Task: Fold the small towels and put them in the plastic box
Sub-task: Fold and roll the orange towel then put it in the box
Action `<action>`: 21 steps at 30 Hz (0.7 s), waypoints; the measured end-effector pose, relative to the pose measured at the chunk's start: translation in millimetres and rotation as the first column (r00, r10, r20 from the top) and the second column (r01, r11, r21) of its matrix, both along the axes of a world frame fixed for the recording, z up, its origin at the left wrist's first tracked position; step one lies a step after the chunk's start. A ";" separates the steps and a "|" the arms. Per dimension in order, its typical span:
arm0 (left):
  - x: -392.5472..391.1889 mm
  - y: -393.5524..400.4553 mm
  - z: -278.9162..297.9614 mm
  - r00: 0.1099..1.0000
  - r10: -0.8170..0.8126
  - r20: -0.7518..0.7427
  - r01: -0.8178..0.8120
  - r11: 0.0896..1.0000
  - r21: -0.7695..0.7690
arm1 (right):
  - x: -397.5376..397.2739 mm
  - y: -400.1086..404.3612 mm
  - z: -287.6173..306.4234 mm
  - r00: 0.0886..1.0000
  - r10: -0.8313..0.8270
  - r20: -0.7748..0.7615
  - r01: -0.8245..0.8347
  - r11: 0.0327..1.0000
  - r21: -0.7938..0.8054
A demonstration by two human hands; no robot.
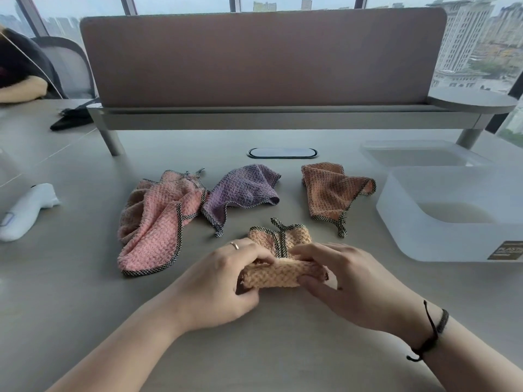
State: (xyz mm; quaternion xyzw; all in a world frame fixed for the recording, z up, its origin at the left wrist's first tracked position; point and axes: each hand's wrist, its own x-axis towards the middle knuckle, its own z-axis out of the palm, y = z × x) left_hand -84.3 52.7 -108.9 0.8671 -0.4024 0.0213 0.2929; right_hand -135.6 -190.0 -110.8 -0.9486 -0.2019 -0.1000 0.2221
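We note the peach towel (283,267) half-folded on the table (85,292) near its front edge, left hand (223,281) and right hand (348,281) each gripping one end, with pink (158,219), purple (240,190) and orange (331,190) towels crumpled beyond and the plastic box (452,216) at right.

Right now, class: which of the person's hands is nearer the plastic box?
Right. The right hand grips the peach towel just left of the plastic box; the left hand grips the towel's other end, farther away.
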 end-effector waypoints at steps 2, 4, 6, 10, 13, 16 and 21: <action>0.8 0.3 -2.3 0.998 0.062 -0.029 -0.064 0.997 -0.046 | -0.7 -0.7 1.2 1.000 0.002 -0.031 -0.003 1.000 -0.010; 1.1 -0.1 -4.4 0.990 0.126 -0.060 -0.131 0.986 -0.104 | -0.7 -0.5 -0.3 0.999 0.002 -0.037 -0.003 1.000 -0.011; 1.5 -1.2 -5.9 0.984 0.161 -0.079 -0.172 0.972 -0.159 | 1.2 -0.8 -3.3 0.999 -0.030 -0.021 0.031 0.998 0.063; 6.1 -3.5 -10.1 0.962 0.231 -0.147 -0.259 0.940 -0.221 | 10.4 0.0 -11.0 0.980 -0.192 -0.054 0.199 0.914 0.353; 12.1 -6.1 -17.2 0.923 0.352 -0.157 -0.380 0.900 -0.212 | 21.4 4.9 -16.7 0.939 -0.334 -0.078 0.333 0.832 0.445; 19.5 -11.6 -23.1 0.888 0.427 -0.167 -0.456 0.866 -0.207 | 31.2 9.1 -19.4 0.896 -0.435 -0.095 0.432 0.798 0.421; 26.7 -14.4 -27.6 0.826 0.557 -0.086 -0.563 0.817 -0.124 | 37.1 13.6 -20.7 0.880 -0.469 -0.077 0.472 0.843 0.259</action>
